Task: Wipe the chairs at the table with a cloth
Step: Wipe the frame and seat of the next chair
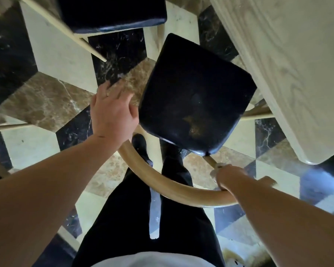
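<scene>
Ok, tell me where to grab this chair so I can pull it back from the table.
Grip the curved wooden backrest rail, coming from above on your own side. It arcs toward you, bare and rounded enough to wrap fingers round. The right hand already works there; the left hand could take the rail's left end.

A dining room: wooden chairs (197, 93) with black cushioned seats beside a pale wood surface (289, 64), patterned marble floor (46, 101).

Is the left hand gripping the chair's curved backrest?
No: the left hand hovers open beside the seat, above the backrest.
</scene>
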